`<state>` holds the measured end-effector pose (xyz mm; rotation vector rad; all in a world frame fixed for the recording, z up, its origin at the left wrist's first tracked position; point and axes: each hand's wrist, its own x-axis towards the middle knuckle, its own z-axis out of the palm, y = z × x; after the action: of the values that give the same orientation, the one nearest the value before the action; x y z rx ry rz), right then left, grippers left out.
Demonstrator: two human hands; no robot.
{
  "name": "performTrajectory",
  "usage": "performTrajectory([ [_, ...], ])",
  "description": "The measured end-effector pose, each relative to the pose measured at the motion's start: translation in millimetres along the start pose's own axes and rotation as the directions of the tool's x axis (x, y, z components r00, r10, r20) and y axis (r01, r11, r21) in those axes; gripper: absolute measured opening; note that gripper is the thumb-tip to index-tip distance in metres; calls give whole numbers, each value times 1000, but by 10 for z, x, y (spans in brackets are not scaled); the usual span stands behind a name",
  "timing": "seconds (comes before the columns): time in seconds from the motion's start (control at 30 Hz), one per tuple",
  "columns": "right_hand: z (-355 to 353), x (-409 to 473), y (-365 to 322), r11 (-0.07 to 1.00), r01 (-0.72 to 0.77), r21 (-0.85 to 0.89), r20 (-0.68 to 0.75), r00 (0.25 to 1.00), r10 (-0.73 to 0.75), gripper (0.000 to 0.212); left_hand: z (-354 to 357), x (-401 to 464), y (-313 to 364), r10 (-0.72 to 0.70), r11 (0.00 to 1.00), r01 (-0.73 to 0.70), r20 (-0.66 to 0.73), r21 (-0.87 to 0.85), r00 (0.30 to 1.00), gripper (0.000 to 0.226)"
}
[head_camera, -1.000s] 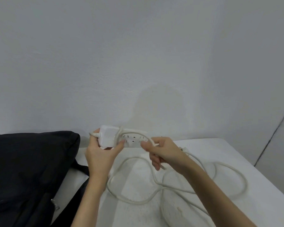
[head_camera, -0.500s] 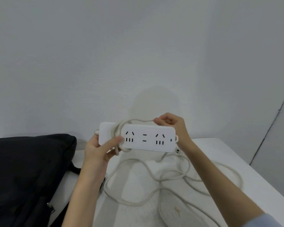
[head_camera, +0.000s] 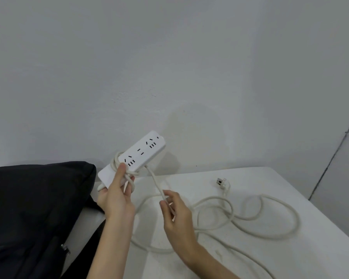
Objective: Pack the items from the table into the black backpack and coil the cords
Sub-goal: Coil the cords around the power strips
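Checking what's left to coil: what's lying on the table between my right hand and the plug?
Head view: loose loops of the white cord between right hand and plug.

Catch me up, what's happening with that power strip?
A person is winding the cord around a white power strip. The left hand grips the strip, raised above the table, with a few turns already on it. The right hand pinches the cord. Most cord and the plug lie loose on the table, beside the black backpack.

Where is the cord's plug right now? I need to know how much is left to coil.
In the head view the plug lies on the white table at right, beyond the loose cord.
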<state>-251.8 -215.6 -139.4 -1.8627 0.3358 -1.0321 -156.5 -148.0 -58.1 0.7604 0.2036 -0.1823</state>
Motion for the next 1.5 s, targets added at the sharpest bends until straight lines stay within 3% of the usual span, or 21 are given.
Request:
performTrajectory([
  [0.1,-55,68,12,970,194,-149,68,980,-186,15,-17,21,-97,149,984,-151,29,96,988,34],
  [0.2,-237,277,-70,793,490,-362,97,866,-490,14,-38,27,-118,274,890,-318,173,326,946,41],
  [0.3,-453,601,-283,610,617,-497,156,755,-637,16,-30,40,-24,244,784,-375,309,494,919,40],
  [0.4,-608,861,-523,609,624,-489,143,746,-650,15,-4,-9,42,145,796,-357,419,489,897,29],
  [0.47,-694,957,-674,729,513,-454,80,838,-540,32,4,-56,93,98,799,-341,453,495,886,29],
  [0.53,-749,1030,-755,865,243,-439,34,966,-255,65,8,-102,161,68,794,-351,501,496,863,31],
  [0.57,-768,1050,-767,896,93,-435,55,996,-77,73,7,-125,190,53,793,-359,531,492,846,33],
  [0.6,-778,1068,-759,918,-28,-395,110,991,77,73,17,-156,217,41,794,-366,558,486,829,33],
  [0.67,-787,1078,-670,960,-157,-232,233,949,211,52,27,-185,229,15,782,-376,589,497,808,32],
  [0.77,-798,1015,-564,970,-221,-101,221,946,238,57,50,-215,201,-69,793,-293,557,534,828,37],
  [0.87,-788,994,-513,966,-226,-128,87,967,238,58,87,-232,119,-82,811,-240,510,534,857,32],
  [1.03,-804,965,-503,957,-257,-136,37,964,264,55,66,-203,36,-65,815,-226,471,534,880,27],
  [1.13,-856,962,-517,958,-279,-70,6,960,280,54,44,-142,161,-258,940,71,558,335,789,33],
  [1.17,-871,958,-513,957,-289,-32,-1,957,290,55,32,-126,222,-277,948,110,601,299,750,35],
  [1.23,-875,927,-507,954,-301,-5,-6,954,301,55,-1,-121,309,-205,931,-52,638,360,742,28],
  [1.3,-852,889,-493,949,-314,-27,-32,949,313,50,-39,-124,305,51,800,-366,555,475,830,16],
  [1.33,-839,882,-479,946,-320,-40,-61,946,318,48,-50,-134,290,215,705,-485,496,518,842,11],
  [1.4,-831,887,-442,943,-326,-71,-109,942,317,48,-54,-169,283,425,567,-635,474,524,771,13],
  [1.47,-831,902,-440,932,-343,-120,-98,938,333,50,-48,-173,283,428,355,-751,617,557,660,54],
  [1.5,-834,908,-450,922,-352,-163,-80,936,344,49,-43,-166,267,346,216,-806,729,551,590,79],
])
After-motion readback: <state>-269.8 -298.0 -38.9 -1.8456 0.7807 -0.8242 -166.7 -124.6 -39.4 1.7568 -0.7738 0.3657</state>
